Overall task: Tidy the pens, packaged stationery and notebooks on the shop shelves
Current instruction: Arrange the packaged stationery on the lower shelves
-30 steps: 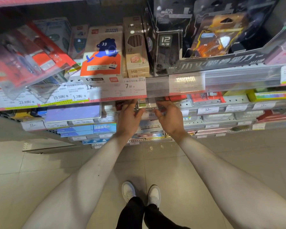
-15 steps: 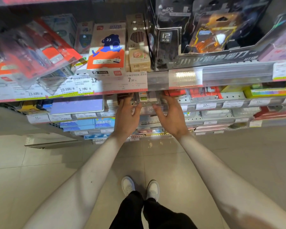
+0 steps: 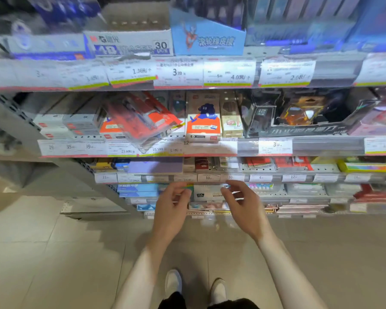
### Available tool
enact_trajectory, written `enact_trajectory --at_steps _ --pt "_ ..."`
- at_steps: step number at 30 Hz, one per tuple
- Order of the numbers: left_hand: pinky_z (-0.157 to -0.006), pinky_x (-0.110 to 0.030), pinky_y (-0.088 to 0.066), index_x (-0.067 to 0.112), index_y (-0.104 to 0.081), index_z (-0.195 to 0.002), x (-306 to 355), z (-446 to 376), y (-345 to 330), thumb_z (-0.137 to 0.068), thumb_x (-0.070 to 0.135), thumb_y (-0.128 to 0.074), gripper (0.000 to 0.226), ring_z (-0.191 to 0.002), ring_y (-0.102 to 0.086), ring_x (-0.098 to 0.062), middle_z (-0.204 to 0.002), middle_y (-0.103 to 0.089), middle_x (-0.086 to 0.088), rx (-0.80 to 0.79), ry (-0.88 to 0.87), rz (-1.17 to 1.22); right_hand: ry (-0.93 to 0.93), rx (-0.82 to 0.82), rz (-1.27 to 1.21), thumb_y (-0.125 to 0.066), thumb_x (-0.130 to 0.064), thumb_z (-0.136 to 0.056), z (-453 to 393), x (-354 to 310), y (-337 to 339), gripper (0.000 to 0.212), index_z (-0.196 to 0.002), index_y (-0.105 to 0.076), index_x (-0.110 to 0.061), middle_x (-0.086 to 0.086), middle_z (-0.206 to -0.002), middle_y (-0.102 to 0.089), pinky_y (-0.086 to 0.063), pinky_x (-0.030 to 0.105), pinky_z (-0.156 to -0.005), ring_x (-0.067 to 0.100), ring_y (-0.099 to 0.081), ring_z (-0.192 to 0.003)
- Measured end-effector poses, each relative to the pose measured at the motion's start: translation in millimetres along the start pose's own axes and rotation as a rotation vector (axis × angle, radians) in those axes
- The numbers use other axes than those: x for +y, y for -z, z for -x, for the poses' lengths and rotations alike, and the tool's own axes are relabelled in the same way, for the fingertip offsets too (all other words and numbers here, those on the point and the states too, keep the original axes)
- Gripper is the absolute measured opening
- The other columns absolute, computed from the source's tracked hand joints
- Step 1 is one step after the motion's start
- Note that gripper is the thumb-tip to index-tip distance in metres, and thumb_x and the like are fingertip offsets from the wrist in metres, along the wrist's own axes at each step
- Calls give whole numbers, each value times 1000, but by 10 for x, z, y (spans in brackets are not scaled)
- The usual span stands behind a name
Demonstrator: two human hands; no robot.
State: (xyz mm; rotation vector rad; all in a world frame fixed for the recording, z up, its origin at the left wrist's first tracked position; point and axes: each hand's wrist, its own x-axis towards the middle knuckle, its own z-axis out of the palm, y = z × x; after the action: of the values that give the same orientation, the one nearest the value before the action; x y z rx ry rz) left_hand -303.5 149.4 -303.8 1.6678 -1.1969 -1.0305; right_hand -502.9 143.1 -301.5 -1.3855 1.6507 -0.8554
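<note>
So both hands are low at the shelving. My left hand has fingers curled, pinching the left edge of a small pale pack with a green-and-yellow corner. My right hand is at the pack's right edge, fingers bent; I can't tell through the blur whether it grips or just touches. The pack sits in front of the fourth shelf down, just under the row of price tags.

Containers: orange box with a blue bear stands upright on the second shelf, a red blister pack tilted to its left, a black display tray of dark packs to its right. Top shelf holds a white eraser carton and a light-blue display box. A purple notebook lies flat on the third shelf.

Floor is beige tile; white shoes are below.
</note>
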Motion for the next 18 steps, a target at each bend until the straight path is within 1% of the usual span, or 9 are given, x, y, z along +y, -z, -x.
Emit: enact_trajectory --at_steps 3,4,6,8,11,14,15,17,18 --pt "-73 -16 -52 28 -65 -110 164 -39 371 -96 23 -61 16 -93 -68 -3 -101 -72 10 -3 -20 70 49 5 9 -63 -35 -95 26 -311 -99 25 -119 -65 -28 -12 -93 -71 -57 31 -76 0 -66 -79" --pt "-74 -17 -53 29 -65 -109 220 -78 505 -96 23 -61 15 -93 -67 -1 -101 -72 10 8 -36 86 69 10 17 -62 -34 -96 7 -433 -125 23 -118 -65 -29 -11 -93 -71 -56 28 -76 1 -65 -78" --pt "-83 -26 -54 30 -66 -107 321 -175 774 -96 25 -61 14 -93 -69 -5 -99 -72 11 43 -68 96 114 28 10 -60 -34 -97 -42 -695 -183 20 -116 -64 -31 -10 -93 -71 -50 16 -74 0 -63 -81" --pt "-84 -33 -54 28 -68 -103 403 -272 998 -95 24 -63 10 -89 -71 -12 -96 -74 7 83 -61 157 173 51 -3 -62 -31 -96 -98 -943 -240 16 -112 -64 -32 -13 -93 -70 -46 11 -73 -2 -63 -86" --pt "-75 -33 -55 18 -69 -91 543 -412 1236 -95 20 -62 8 -80 -70 -18 -88 -73 -3 185 -49 276 211 73 -12 -63 -28 -95 -203 -1267 -364 18 -112 -66 -28 -13 -89 -70 -51 20 -78 4 -65 -84" --pt "-56 -15 -47 7 -61 -79 669 -584 1353 -97 23 -55 25 -61 -65 -6 -74 -67 -8 161 -30 233 225 99 11 -61 -28 -95 -308 -1477 -496 20 -114 -66 -27 -13 -91 -73 -53 25 -79 0 -66 -85" --pt "-53 -13 -45 7 -59 -79 691 -648 1355 -98 28 -56 28 -57 -62 -3 -71 -65 -5 134 2 229 223 99 21 -60 -28 -95 -328 -1525 -538 21 -116 -65 -27 -13 -91 -73 -54 27 -79 -1 -66 -84" --pt "-52 -22 -49 6 -59 -92 713 -756 1344 -95 37 -62 31 -58 -63 -12 -73 -66 -3 50 82 347 214 86 35 -60 -29 -95 -360 -1587 -617 24 -119 -64 -27 -13 -88 -73 -56 32 -79 0 -67 -82" --pt "-49 -25 -46 3 -57 -98 735 -793 1326 -93 37 -66 35 -56 -60 -16 -71 -64 -4 19 108 412 210 81 43 -60 -29 -95 -371 -1603 -648 25 -120 -63 -26 -12 -87 -73 -58 34 -77 -1 -67 -80"
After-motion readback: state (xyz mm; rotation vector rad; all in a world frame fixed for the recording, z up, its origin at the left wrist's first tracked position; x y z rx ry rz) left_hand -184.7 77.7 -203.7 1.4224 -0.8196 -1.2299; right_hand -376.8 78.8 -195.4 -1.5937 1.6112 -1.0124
